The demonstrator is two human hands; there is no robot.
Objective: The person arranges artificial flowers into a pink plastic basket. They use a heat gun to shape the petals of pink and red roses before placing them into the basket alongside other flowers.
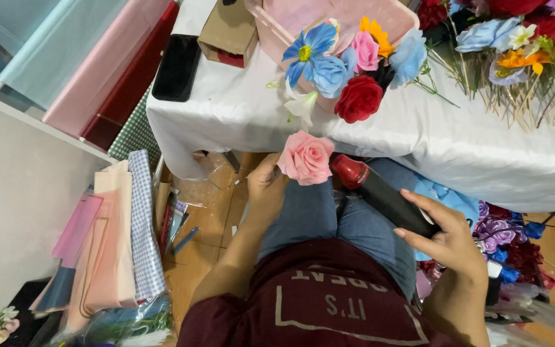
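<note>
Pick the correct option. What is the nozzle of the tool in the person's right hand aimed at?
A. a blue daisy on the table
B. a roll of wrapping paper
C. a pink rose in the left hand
C: the right hand holds a black tool whose red nozzle sits beside the pink rose held up by the left hand.

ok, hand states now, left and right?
Left hand: closed, holding the pink rose.
Right hand: closed around the black heat tool with a red nozzle.

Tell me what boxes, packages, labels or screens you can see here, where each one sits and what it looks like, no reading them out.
Cardboard box: brown, open flap, table's far left.
Phone: flat black slab, dark screen, at the table's left edge.
Wrapped bundle: clear plastic, on the floor, lower left.
</note>
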